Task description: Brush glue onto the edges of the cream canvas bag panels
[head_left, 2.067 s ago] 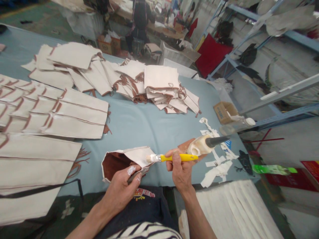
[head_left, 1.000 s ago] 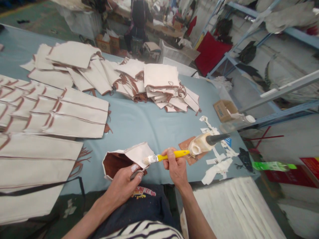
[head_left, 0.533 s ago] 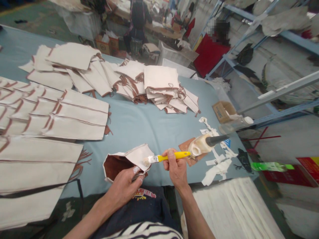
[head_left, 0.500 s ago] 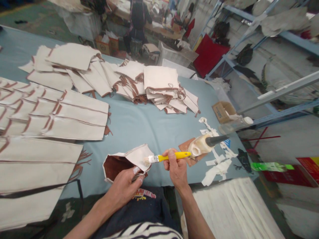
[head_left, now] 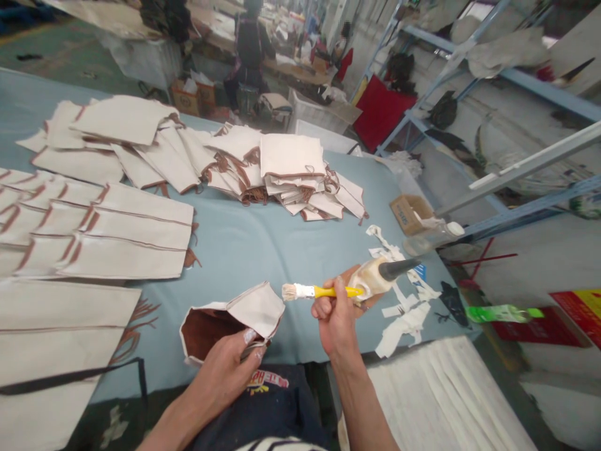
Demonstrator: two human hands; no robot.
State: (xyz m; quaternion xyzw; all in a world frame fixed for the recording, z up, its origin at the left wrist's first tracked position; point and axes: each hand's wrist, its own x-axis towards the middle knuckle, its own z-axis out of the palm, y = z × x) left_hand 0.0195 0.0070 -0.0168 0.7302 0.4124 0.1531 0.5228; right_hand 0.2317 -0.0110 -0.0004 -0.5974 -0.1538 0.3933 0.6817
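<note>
My left hand (head_left: 232, 357) grips the near edge of a cream fabric bag (head_left: 256, 310), thumb on the outside. The bag's mouth gapes to the left, showing a brown lining. White residue marks my left fingertips. In my right hand (head_left: 335, 313) is a yellow-handled paintbrush (head_left: 323, 292), fingers wrapped round the handle. Its bristles, coated whitish, point left and stand just clear of the bag's right corner. Just beyond my right hand, a cream plastic bottle (head_left: 370, 279) with a dark neck lies on a brown piece of board.
Cream bag pieces with brown trim (head_left: 136, 232) overlap in rows at left. A heap of more pieces (head_left: 291, 156) lies along the table's (head_left: 235, 244) far side. White scraps (head_left: 404, 329), a small carton (head_left: 410, 213) and a clear jar (head_left: 434, 237) are at right. A person (head_left: 251, 50) sits beyond.
The brush has lifted off the bag's flap and moved right, away from it. My left hand still holds the bag. The whole view has shifted slightly.
</note>
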